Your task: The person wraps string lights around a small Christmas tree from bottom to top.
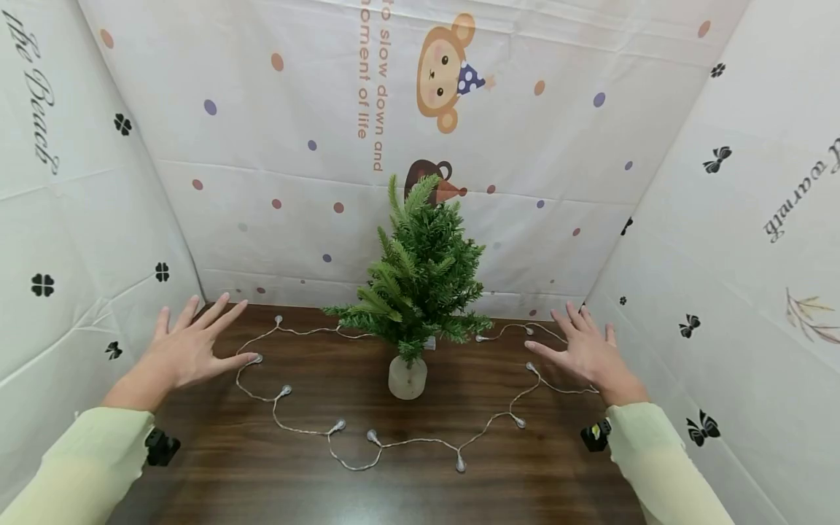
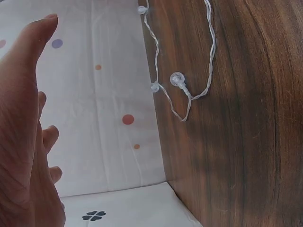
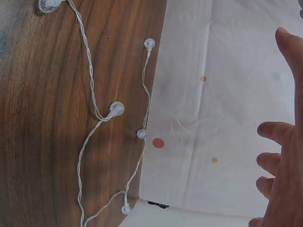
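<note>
A small artificial Christmas tree [image 1: 420, 277] stands upright on a pale round base [image 1: 407, 378] at the middle of the table. Around it lies a string of lights [image 1: 420, 440] with clear round bulbs on a twisted wire. My left hand [image 1: 190, 350], fingers spread, is held over the string's left end; a bulb [image 2: 177, 79] and wire show beside it in the left wrist view. Over the right end my right hand [image 1: 587, 354] also has its fingers spread. Near it in the right wrist view are a bulb [image 3: 117, 108] and more wire. Neither hand holds anything.
The dark wooden table [image 1: 295, 488] is enclosed by a printed cloth at the back [image 1: 262, 131], a left cloth wall [image 1: 79, 233] and a right cloth wall [image 1: 722, 240]. The tree's branches reach close to the back cloth. A black wrist device [image 1: 160, 447] sits below the left sleeve.
</note>
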{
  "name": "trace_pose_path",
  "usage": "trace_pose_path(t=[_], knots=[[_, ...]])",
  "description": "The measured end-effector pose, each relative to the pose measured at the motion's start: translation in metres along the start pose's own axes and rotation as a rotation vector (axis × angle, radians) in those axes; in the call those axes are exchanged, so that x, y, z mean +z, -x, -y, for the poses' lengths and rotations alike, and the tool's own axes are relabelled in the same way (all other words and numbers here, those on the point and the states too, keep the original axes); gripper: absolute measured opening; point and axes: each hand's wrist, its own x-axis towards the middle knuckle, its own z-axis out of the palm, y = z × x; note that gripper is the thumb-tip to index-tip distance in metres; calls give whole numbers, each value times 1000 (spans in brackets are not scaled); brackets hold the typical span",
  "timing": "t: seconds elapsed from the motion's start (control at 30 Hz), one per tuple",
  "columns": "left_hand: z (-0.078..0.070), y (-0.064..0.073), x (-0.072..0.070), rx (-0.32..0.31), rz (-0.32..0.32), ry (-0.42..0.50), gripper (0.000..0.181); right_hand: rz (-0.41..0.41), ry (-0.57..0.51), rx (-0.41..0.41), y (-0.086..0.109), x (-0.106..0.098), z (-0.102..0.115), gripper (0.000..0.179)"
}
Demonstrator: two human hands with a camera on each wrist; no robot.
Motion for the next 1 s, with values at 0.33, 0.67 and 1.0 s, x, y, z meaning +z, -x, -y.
trace_pose_path(t=[0.33,0.67,1.0], knots=[[-3,3,2,14,-9,12,102,-6,-20,-5,3,2,0,106],[-4,11,8,34,-46,19,101,-5,-38,-49,12,5,18,103],[-5,22,27,107,-162,31,99,-95,-103,-139,19,30,48,92]])
